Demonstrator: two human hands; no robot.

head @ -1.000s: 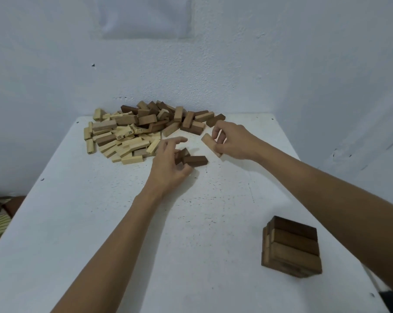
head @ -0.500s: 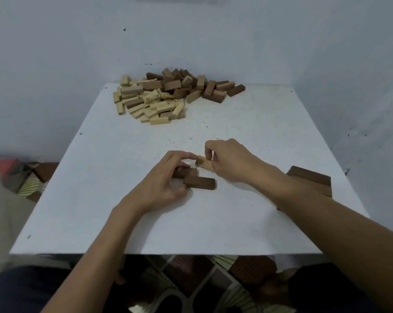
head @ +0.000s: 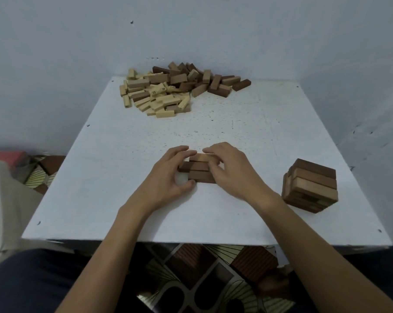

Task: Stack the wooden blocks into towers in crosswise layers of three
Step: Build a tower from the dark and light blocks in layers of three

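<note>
Nearest us, the bare white counter [head: 213, 220] runs up to the row of blocks [head: 201, 170]: three brown blocks lying flat, side by side, long faces touching, the first layer of a new tower by our judgement.

Our left hand [head: 168, 177] curls round the row's left end, thumb on the near block and fingers on the far one. Our right hand [head: 234, 170] covers the right ends, with its forefinger reaching over the far block. Each grip is half closed on the row, and between them they squeeze it from both ends. The middle block pokes out a little on the left (it wants nudging flush).

These blocks should handle as light, stiff and smooth-sided, so they slide easily on the counter and on each other. We judge it best to take each by its long sides near the middle, lower it flat across the row, then square the ends with light pressure. A knock would shift the loose layer.

Well to the right of the row stands a finished tower [head: 310, 186], several crosswise layers high. Far beyond the row lies the heap [head: 173, 91] of loose pale and brown blocks at the counter's back edge.
</note>
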